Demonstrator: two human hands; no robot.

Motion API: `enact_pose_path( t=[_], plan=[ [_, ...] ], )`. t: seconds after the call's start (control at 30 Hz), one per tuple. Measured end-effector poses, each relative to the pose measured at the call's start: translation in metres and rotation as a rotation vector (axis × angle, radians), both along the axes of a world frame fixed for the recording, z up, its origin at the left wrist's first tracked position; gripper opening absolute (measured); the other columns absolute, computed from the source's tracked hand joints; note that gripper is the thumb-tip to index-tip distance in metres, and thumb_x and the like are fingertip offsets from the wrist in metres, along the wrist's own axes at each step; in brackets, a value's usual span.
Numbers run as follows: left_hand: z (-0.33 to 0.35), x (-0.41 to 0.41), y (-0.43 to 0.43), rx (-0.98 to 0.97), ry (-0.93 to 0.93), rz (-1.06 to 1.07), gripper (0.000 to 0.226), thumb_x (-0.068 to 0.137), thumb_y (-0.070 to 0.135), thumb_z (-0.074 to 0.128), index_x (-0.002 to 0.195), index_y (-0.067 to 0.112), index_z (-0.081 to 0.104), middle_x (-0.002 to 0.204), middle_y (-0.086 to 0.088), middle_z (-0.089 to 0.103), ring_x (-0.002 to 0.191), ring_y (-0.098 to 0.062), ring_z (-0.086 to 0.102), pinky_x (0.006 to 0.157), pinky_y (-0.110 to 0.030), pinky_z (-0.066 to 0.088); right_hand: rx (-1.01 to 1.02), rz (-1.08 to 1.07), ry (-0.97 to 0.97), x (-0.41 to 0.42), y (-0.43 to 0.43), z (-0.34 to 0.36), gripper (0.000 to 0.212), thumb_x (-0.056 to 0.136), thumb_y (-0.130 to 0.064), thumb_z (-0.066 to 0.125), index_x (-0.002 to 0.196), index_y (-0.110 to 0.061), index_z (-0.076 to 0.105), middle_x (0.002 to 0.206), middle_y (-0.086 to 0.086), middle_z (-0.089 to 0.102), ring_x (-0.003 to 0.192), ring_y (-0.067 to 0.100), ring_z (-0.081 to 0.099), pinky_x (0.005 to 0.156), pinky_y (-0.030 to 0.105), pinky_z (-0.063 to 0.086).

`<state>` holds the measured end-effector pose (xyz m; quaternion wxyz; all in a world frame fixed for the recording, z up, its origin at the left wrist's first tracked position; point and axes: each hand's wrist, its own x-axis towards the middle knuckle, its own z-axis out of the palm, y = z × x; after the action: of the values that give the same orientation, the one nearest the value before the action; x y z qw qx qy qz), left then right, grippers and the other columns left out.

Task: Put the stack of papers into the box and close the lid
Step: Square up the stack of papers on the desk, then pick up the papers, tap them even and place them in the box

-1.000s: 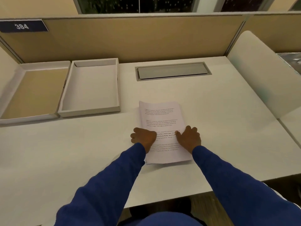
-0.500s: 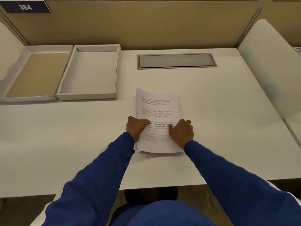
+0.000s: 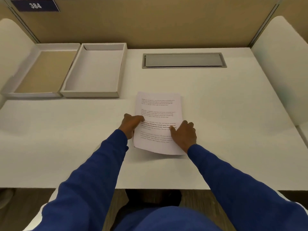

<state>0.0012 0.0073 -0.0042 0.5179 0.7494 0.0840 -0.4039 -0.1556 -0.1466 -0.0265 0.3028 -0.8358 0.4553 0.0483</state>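
A stack of printed white papers (image 3: 158,112) lies in the middle of the white desk. My left hand (image 3: 131,124) grips its left edge, thumb on top, and the near left corner is lifted slightly off the desk. My right hand (image 3: 184,134) holds the right edge, thumb pressed on the top sheet. An open, empty grey box (image 3: 120,70) sits at the back left. Its lid (image 3: 7,90), inside up with a tan lining, lies right beside it on the left.
A grey metal cable hatch (image 3: 183,60) is set into the desk behind the papers. Tan partition walls (image 3: 150,22) close the back, and white curved side panels (image 3: 281,64) stand at both sides. The desk's front edge (image 3: 150,187) runs just before my body.
My head has tilted down, so the desk sits higher in view. Both hands have shifted from resting on the sheet to gripping its side edges, and the near left corner has risen.
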Motion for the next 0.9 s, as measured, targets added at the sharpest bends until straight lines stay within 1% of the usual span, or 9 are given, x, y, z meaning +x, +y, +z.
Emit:
enact_pose_path(
  t=[0.1,0.17,0.33,0.47,0.57,0.63,0.7,0.77,0.9],
  plan=[
    [0.003,0.008,0.001,-0.037,0.054,-0.127,0.041,0.097,0.009,0.058,0.138,0.006,0.056,0.116,-0.013,0.074,0.106,-0.032,0.072,0.095,-0.048,0.06,-0.001,-0.015,-0.006,0.001,-0.001,-0.003,0.06,0.097,-0.049,0.058,0.133,-0.003,0.047,0.132,0.017,0.05,0.121,0.037,0.053,0.089,0.043,0.049],
    [0.003,0.011,0.001,-0.059,0.043,-0.207,0.043,0.097,0.006,0.057,0.14,0.011,0.052,0.127,-0.013,0.071,0.115,-0.034,0.069,0.102,-0.052,0.056,0.004,-0.017,-0.007,0.002,-0.003,-0.004,0.061,0.096,-0.05,0.058,0.134,-0.003,0.047,0.132,0.017,0.05,0.121,0.037,0.054,0.089,0.043,0.05],
    [-0.003,0.008,0.006,-0.112,-0.135,-0.276,0.045,0.098,0.003,0.058,0.134,0.026,0.046,0.129,-0.007,0.068,0.101,-0.031,0.074,0.088,-0.051,0.063,0.034,-0.029,-0.032,0.005,-0.017,-0.004,0.073,0.091,-0.061,0.06,0.139,-0.007,0.048,0.135,0.014,0.053,0.123,0.034,0.055,0.096,0.046,0.053],
    [-0.001,0.005,0.017,-0.285,-0.095,-0.257,0.046,0.097,0.005,0.061,0.133,0.033,0.052,0.123,-0.004,0.073,0.093,-0.03,0.079,0.076,-0.048,0.066,0.164,-0.221,-0.283,0.01,-0.029,-0.001,0.087,0.084,-0.065,0.067,0.149,-0.013,0.041,0.143,0.011,0.05,0.129,0.029,0.054,0.101,0.042,0.05],
    [0.002,0.007,0.028,-0.422,0.015,-0.211,0.048,0.091,0.006,0.066,0.131,0.031,0.058,0.122,-0.007,0.076,0.096,-0.032,0.079,0.075,-0.047,0.065,0.506,-0.405,-0.481,0.011,-0.033,0.011,0.089,0.082,-0.068,0.069,0.15,-0.017,0.041,0.125,-0.001,0.064,0.12,0.025,0.063,0.086,0.033,0.051],
    [0.004,0.009,0.035,-0.502,0.074,-0.185,0.054,0.085,0.007,0.07,0.133,0.028,0.059,0.123,-0.008,0.076,0.098,-0.033,0.078,0.077,-0.046,0.064,0.836,-0.376,-0.557,0.01,-0.035,0.019,0.076,0.083,-0.066,0.069,0.14,-0.018,0.057,0.119,0.003,0.075,0.112,0.03,0.072,0.082,0.039,0.06],
    [0.008,0.01,0.04,-0.541,0.076,-0.178,0.056,0.082,0.009,0.072,0.134,0.027,0.059,0.124,-0.008,0.076,0.099,-0.033,0.077,0.077,-0.046,0.064,1.009,-0.336,-0.656,0.009,-0.036,0.029,0.055,0.087,-0.056,0.072,0.13,-0.022,0.067,0.122,0.008,0.076,0.109,0.03,0.075,0.088,0.046,0.062],
    [0.015,0.012,0.041,-0.549,-0.003,-0.178,0.053,0.083,0.01,0.07,0.132,0.029,0.06,0.124,-0.006,0.076,0.1,-0.031,0.077,0.079,-0.045,0.064,0.975,-0.296,-0.73,0.011,-0.035,0.04,0.045,0.093,-0.041,0.071,0.132,-0.021,0.065,0.125,0.007,0.075,0.112,0.029,0.074,0.094,0.048,0.06],
    [0.03,0.015,0.039,-0.523,-0.271,-0.23,0.047,0.093,0.007,0.063,0.13,0.035,0.056,0.126,0.002,0.073,0.109,-0.028,0.074,0.082,-0.04,0.064,0.77,-0.116,-0.797,0.017,-0.025,0.069,0.036,0.1,-0.031,0.063,0.136,-0.025,0.06,0.126,0.001,0.075,0.113,0.024,0.073,0.089,0.039,0.061]
  ],
)
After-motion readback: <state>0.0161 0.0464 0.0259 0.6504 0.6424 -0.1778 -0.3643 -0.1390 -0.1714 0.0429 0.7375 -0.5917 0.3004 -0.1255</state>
